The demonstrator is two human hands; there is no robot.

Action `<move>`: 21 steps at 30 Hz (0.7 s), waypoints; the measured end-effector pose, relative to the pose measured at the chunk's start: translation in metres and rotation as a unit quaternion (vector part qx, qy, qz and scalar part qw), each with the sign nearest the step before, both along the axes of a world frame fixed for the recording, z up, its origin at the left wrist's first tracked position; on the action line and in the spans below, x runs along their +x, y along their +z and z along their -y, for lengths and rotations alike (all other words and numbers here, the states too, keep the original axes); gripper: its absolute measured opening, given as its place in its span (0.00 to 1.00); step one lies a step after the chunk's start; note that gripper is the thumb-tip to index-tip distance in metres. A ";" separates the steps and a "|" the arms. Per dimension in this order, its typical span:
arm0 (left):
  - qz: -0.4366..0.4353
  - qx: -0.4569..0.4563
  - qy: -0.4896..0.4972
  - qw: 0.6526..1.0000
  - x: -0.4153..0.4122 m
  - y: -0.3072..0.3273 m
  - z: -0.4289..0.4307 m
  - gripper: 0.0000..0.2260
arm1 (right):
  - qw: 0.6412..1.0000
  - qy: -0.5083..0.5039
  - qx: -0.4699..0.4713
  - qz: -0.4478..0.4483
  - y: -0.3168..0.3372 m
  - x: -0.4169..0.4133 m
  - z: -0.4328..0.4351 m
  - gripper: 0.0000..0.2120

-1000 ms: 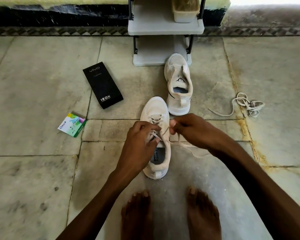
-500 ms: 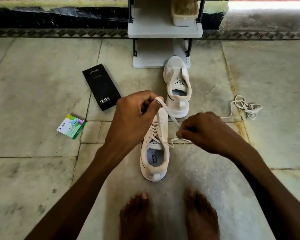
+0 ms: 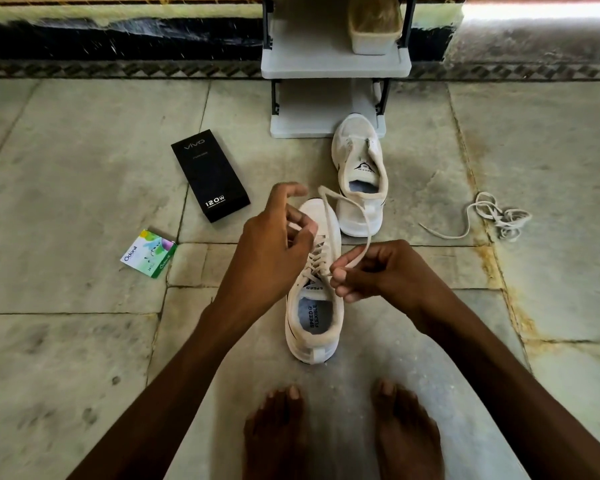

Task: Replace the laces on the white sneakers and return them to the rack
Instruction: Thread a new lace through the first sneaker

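Observation:
One white sneaker (image 3: 313,353) stands on the stone floor in front of me, toe pointing away, laced along its front. My right hand (image 3: 381,271) pinches one end of its white lace (image 3: 364,216), which arcs up in a loop above the toe. My left hand (image 3: 271,237) hovers over the sneaker's front with loosely curled, spread fingers and holds nothing that I can see. The second white sneaker (image 3: 359,157) sits farther back without a lace, its toe against the grey shoe rack (image 3: 312,112).
A loose white lace (image 3: 496,220) lies bunched on the floor at right. A black phone box (image 3: 210,174) and a small Odonil packet (image 3: 149,252) lie at left. A beige shoe (image 3: 374,26) sits on the rack's upper shelf. My bare feet (image 3: 340,434) are at the bottom.
My left hand had pulled the lace up from the eyelets, then let it go and spread its fingers. My right hand shifted from beside the shoe to over its tongue, still pinching the lace.

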State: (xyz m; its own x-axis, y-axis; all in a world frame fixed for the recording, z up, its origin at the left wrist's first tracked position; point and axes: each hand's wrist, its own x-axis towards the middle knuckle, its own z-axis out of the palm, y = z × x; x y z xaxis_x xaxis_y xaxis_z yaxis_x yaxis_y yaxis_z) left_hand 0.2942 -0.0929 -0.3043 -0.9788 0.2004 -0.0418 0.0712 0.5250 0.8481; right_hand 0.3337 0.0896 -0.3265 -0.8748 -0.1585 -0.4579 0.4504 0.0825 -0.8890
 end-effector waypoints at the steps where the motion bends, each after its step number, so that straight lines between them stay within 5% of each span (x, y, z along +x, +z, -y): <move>1: 0.014 -0.023 -0.006 1.000 0.002 -0.003 0.002 0.12 | 1.000 -0.016 -0.023 0.003 0.000 0.001 0.003 0.05; 3: 0.059 -0.059 -0.031 0.996 0.008 -0.010 0.007 0.06 | 0.998 -0.042 -0.051 0.007 -0.002 0.002 0.006 0.07; 6: 0.125 0.003 -0.040 0.991 0.019 -0.019 0.010 0.03 | 0.996 -0.069 -0.062 0.007 -0.007 0.005 0.011 0.08; 9: 0.114 0.005 -0.024 0.993 0.024 -0.027 0.011 0.03 | 0.995 -0.091 -0.039 0.000 -0.011 0.007 0.017 0.07; 14: 0.049 -0.122 -0.005 0.991 0.024 -0.037 0.021 0.07 | 0.984 -0.104 0.133 -0.062 -0.021 0.016 0.032 0.05; 21: 0.079 -0.113 0.010 0.990 0.031 -0.052 0.022 0.17 | 0.931 -0.121 0.307 -0.152 -0.038 0.028 0.058 0.08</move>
